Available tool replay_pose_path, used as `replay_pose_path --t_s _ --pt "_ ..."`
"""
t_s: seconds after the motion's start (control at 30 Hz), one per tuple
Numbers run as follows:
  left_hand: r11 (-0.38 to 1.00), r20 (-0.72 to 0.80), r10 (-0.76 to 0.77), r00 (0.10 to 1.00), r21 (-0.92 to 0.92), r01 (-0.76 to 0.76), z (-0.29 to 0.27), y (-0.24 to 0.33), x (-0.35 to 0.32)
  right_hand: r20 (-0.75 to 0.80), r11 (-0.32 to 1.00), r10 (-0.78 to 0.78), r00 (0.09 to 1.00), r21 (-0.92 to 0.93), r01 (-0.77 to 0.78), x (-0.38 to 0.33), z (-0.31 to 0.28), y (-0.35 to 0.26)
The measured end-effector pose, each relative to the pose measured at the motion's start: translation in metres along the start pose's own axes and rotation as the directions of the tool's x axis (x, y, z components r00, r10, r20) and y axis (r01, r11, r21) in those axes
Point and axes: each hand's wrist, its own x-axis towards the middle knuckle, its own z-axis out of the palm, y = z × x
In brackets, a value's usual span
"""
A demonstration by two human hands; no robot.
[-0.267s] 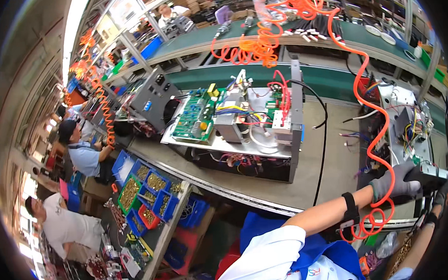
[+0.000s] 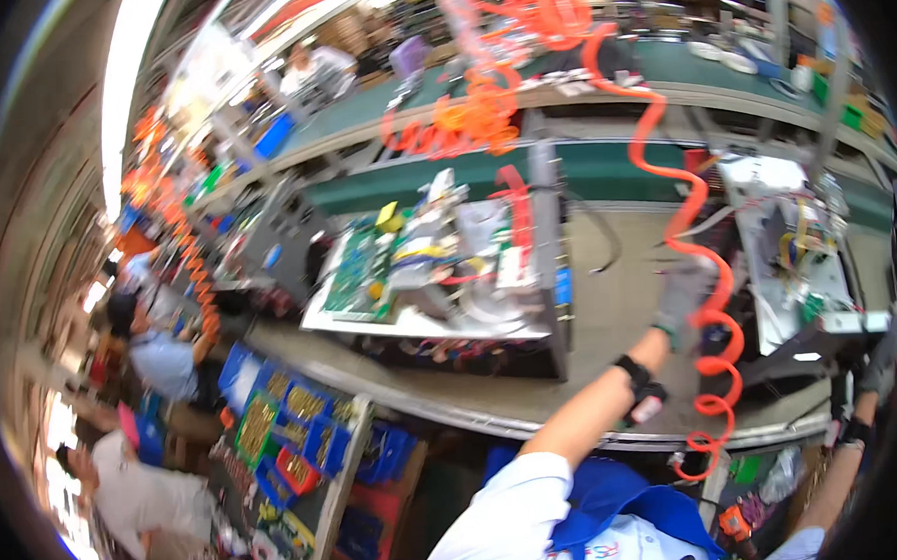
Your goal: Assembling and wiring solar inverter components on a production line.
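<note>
Left hand (image 2: 682,305), gloved, reaches over the grey bench (image 2: 610,303) and sits against the orange coiled air hose (image 2: 703,269); motion blur prevents telling whether the fingers are closed on it or spread. Right hand (image 2: 877,361), also gloved, shows only at the frame edge beside the open white chassis (image 2: 793,255); its grip cannot be told. Risk: the hose hangs across the bench, so a pull could drag it over the chassis wiring or the second assembly (image 2: 438,260) with its green circuit board (image 2: 353,274). Count: one hose in reach, two assemblies, two gloved hands.
</note>
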Motion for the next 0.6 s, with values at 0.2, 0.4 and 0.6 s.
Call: replay_pose_path --t_s 0.2,0.4,0.6 --pt "0.792 -0.071 0.068 0.995 0.61 -0.01 -0.075 -0.047 0.07 -0.219 0.935 -0.315 0.923 -0.237 0.263 -0.191 0.012 -0.148" --pt "0.812 -0.096 0.117 0.989 0.582 -0.04 -0.05 -0.07 0.133 0.026 0.842 -0.532 0.846 -0.089 0.532 -0.277 0.007 -0.259" --pt "0.814 -0.011 0.047 0.999 0.581 -0.032 -0.04 -0.081 0.22 0.153 0.78 -0.531 0.834 -0.298 0.551 -0.29 0.026 -0.268"
